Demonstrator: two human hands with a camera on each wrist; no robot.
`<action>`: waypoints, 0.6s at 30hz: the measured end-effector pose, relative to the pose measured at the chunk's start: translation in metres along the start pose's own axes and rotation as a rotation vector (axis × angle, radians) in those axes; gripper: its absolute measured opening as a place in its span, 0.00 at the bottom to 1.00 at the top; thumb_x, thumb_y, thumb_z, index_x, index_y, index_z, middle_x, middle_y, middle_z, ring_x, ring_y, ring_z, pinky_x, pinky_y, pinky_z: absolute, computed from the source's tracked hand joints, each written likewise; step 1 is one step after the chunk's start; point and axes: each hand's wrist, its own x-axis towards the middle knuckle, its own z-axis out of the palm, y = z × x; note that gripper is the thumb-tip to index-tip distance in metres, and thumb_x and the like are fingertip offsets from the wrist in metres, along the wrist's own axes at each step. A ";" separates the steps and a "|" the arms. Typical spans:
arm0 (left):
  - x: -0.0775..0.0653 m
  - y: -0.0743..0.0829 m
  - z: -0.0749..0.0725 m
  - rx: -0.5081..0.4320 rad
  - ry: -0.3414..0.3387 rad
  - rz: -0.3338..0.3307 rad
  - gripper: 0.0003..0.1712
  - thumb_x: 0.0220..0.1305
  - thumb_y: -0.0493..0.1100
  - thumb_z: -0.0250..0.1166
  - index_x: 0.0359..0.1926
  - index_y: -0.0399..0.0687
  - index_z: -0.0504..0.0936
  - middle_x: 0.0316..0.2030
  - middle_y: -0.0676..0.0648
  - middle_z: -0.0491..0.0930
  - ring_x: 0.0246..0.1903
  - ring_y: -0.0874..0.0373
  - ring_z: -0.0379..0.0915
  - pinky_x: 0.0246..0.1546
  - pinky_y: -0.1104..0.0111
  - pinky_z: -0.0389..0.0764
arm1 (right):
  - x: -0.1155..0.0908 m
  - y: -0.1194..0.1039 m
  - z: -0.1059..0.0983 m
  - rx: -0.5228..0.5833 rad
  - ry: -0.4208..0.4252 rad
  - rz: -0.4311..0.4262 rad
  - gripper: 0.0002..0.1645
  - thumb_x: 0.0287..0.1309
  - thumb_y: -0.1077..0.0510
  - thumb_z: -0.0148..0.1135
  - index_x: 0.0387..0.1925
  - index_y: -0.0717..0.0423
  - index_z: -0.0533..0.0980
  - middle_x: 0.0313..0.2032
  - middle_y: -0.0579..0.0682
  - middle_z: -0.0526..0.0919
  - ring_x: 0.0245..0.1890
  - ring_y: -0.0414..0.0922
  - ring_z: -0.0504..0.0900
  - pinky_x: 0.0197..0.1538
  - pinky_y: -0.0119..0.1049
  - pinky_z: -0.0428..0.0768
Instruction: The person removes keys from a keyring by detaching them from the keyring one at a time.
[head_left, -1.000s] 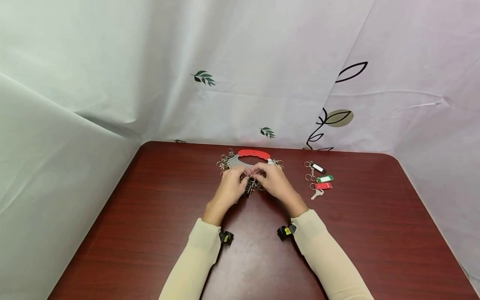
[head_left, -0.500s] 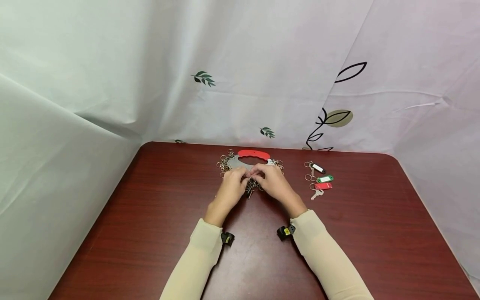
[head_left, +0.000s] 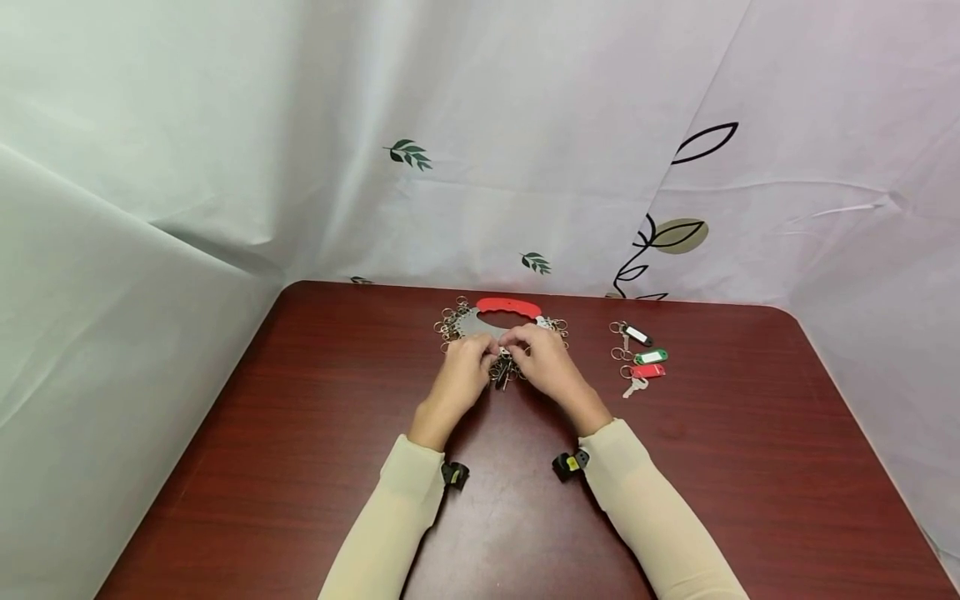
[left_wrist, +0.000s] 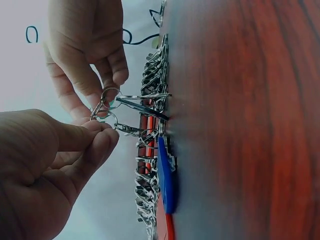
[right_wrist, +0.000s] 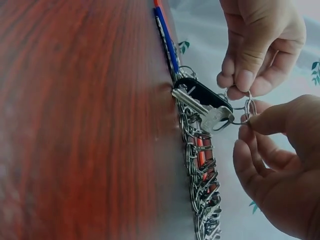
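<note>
A grey metal key holder (head_left: 468, 323) with a red handle (head_left: 508, 307) and many rings lies at the table's far side. Both hands meet over its near edge. My left hand (head_left: 462, 375) pinches a small metal ring (left_wrist: 111, 116) between thumb and index finger. My right hand (head_left: 551, 362) pinches a split key ring (right_wrist: 248, 111) at the left fingertips, where the two rings overlap. From the split ring hang a silver key (right_wrist: 210, 114) and a black key tag (right_wrist: 197, 92). Fingers partly hide where the rings meet.
Right of the holder lie a black tag (head_left: 637, 336), a green tag (head_left: 650, 357) and a red tag (head_left: 648, 372) with rings and keys. Low at the holder sits a blue tag (left_wrist: 165, 175). White printed cloth (head_left: 480, 217) stands behind the table.
Both hands stay over the holder's near edge, with small finger shifts. The hanging key and black tag have swung slightly beneath the fingers.
</note>
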 end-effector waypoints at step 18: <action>0.001 0.003 -0.001 0.000 0.020 -0.017 0.05 0.53 0.29 0.68 0.30 0.40 0.82 0.32 0.43 0.86 0.36 0.51 0.80 0.39 0.58 0.82 | 0.001 0.004 -0.001 -0.070 -0.057 -0.137 0.03 0.57 0.64 0.65 0.34 0.55 0.82 0.33 0.50 0.86 0.36 0.44 0.82 0.43 0.44 0.81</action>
